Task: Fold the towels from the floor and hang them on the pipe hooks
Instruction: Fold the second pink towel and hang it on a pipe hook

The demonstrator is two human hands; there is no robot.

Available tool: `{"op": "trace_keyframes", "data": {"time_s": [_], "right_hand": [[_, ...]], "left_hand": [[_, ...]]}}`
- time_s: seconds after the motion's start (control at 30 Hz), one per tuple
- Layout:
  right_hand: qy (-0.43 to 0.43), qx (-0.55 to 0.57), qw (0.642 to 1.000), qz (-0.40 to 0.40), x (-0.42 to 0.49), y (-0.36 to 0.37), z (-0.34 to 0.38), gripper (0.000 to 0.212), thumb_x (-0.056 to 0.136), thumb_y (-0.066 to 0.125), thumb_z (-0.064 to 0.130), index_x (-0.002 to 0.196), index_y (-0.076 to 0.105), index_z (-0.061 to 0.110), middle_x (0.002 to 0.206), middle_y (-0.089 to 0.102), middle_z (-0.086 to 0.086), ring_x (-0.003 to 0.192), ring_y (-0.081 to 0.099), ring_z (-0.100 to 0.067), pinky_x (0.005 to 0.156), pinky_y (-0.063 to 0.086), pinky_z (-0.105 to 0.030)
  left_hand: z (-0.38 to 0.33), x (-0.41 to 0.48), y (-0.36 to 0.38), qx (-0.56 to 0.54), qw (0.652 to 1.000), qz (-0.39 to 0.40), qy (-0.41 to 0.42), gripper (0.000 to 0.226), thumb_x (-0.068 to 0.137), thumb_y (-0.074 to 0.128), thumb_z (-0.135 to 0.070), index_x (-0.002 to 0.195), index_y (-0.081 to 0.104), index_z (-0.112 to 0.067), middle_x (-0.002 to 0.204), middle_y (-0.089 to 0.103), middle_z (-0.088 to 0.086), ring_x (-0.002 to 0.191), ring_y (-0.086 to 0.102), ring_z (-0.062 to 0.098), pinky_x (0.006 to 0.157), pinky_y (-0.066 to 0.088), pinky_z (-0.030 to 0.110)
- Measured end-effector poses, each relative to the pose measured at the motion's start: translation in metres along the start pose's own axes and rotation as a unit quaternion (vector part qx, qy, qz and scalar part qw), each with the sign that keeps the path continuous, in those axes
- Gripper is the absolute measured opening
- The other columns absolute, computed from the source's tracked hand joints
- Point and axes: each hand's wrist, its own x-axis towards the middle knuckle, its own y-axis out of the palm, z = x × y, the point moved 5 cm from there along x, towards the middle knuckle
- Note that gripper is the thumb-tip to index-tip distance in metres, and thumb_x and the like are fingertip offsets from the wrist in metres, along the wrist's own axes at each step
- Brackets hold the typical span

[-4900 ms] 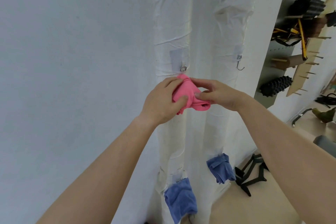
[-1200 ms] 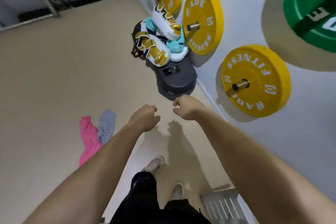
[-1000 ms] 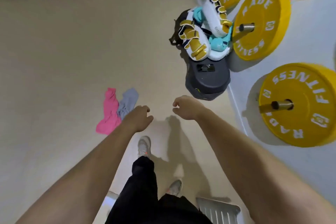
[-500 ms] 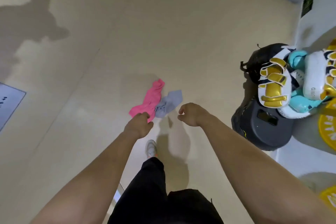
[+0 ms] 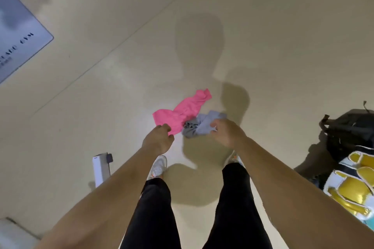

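Note:
A crumpled pink towel (image 5: pixel 182 111) lies on the beige floor, and a smaller grey towel (image 5: pixel 203 125) lies against its right side. My left hand (image 5: pixel 158 139) hovers with loosely curled fingers at the pink towel's near edge and holds nothing. My right hand (image 5: pixel 226 132) reaches out over the grey towel's right end with relaxed fingers. I cannot tell if either hand touches the cloth. The pipe and its hooks are out of view.
My legs in black trousers and pale shoes (image 5: pixel 158 167) stand just behind the towels. A white box-like object (image 5: pixel 101 168) lies at the lower left, a grey lettered mat (image 5: pixel 18 32) at far left. A black bag (image 5: pixel 350 133) and white-and-gold pads (image 5: pixel 352 188) sit at right.
I hung a pink towel at a pipe hook, then turned from the wall to the floor. Both empty hands have come forward and down over the two towels.

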Motion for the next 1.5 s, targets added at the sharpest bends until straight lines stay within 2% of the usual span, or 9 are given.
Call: {"op": "trace_keyframes", "data": {"time_s": [0.23,0.4,0.6,0.73,0.87,1.03,1.23,1.4,1.5], "right_hand": [[-0.063,-0.123,0.988,0.074,0.158,0.021,-0.084,0.05,0.096,0.05,0.027,0.144,0.04,0.017,0.136,0.05,-0.015,0.118,0.054,-0.035,0.087,0.048,-0.039],[-0.09,-0.149,0.982,0.072,0.3,0.061,-0.115,0.05,0.094,0.05,0.027,0.142,0.04,0.016,0.138,0.044,-0.013,0.125,0.048,-0.035,0.096,0.046,-0.04],[-0.125,-0.197,0.972,0.019,0.485,0.139,-0.134,0.044,0.094,0.05,0.023,0.136,0.046,0.011,0.14,0.042,-0.014,0.125,0.047,-0.036,0.095,0.045,-0.043],[-0.22,-0.233,0.945,-0.068,0.576,0.19,-0.127,0.046,0.092,0.055,0.025,0.135,0.049,0.013,0.14,0.043,-0.013,0.127,0.042,-0.036,0.1,0.039,-0.043],[-0.283,-0.279,0.91,-0.119,0.625,0.22,-0.129,0.05,0.083,0.066,0.039,0.127,0.056,0.017,0.127,0.052,-0.01,0.118,0.046,-0.036,0.093,0.041,-0.044],[-0.294,-0.321,0.888,-0.147,0.637,0.217,-0.12,0.028,0.092,0.056,0.038,0.109,0.061,0.017,0.109,0.061,-0.009,0.104,0.054,-0.034,0.081,0.04,-0.041],[-0.276,-0.217,0.934,-0.071,0.574,0.204,-0.129,0.015,0.08,0.059,0.027,0.073,0.049,0.018,0.078,0.054,0.0,0.084,0.05,-0.028,0.071,0.03,-0.035],[-0.254,-0.183,0.949,0.024,0.468,0.192,-0.142,0.019,0.083,0.062,0.021,0.092,0.045,0.023,0.083,0.06,-0.003,0.081,0.058,-0.033,0.062,0.04,-0.034],[-0.253,-0.077,0.964,0.034,0.393,0.16,-0.129,0.033,0.082,0.061,0.013,0.112,0.052,0.024,0.094,0.066,-0.002,0.084,0.06,-0.031,0.07,0.05,-0.04]], "left_hand": [[-0.033,0.106,0.085,-0.174,0.973,-0.068,-0.135,0.039,0.097,0.053,-0.026,0.133,0.053,-0.012,0.131,0.059,0.008,0.117,0.057,0.027,0.094,0.044,0.033],[-0.027,0.226,0.151,-0.235,0.949,-0.128,-0.164,0.041,0.095,0.055,-0.023,0.134,0.053,-0.009,0.13,0.06,0.01,0.118,0.057,0.028,0.097,0.046,0.038],[0.034,0.398,0.219,-0.158,0.959,-0.181,-0.153,0.05,0.092,0.055,-0.028,0.14,0.046,-0.018,0.134,0.056,0.012,0.121,0.047,0.034,0.095,0.046,0.046],[0.07,0.486,0.251,-0.091,0.968,-0.185,-0.141,0.049,0.094,0.051,-0.042,0.14,0.046,-0.027,0.137,0.051,0.008,0.124,0.045,0.032,0.096,0.044,0.045],[0.087,0.534,0.277,-0.04,0.974,-0.179,-0.135,0.055,0.078,0.064,-0.05,0.126,0.052,-0.027,0.126,0.05,0.005,0.114,0.049,0.028,0.094,0.046,0.044],[0.099,0.545,0.274,0.012,0.968,-0.229,-0.104,0.033,0.084,0.062,-0.039,0.115,0.06,-0.027,0.117,0.05,0.005,0.108,0.05,0.029,0.084,0.044,0.039],[0.087,0.495,0.271,-0.084,0.969,-0.212,-0.099,0.02,0.076,0.069,-0.036,0.089,0.059,-0.024,0.086,0.056,-0.006,0.083,0.058,0.021,0.057,0.036,0.028],[0.061,0.385,0.274,-0.121,0.962,-0.216,-0.112,0.007,0.086,0.06,-0.025,0.09,0.059,-0.019,0.078,0.066,0.003,0.071,0.062,0.029,0.054,0.045,0.032],[0.047,0.307,0.26,-0.152,0.956,-0.206,-0.141,0.008,0.086,0.057,-0.027,0.093,0.059,-0.023,0.082,0.065,0.003,0.072,0.055,0.029,0.058,0.04,0.031]]}}
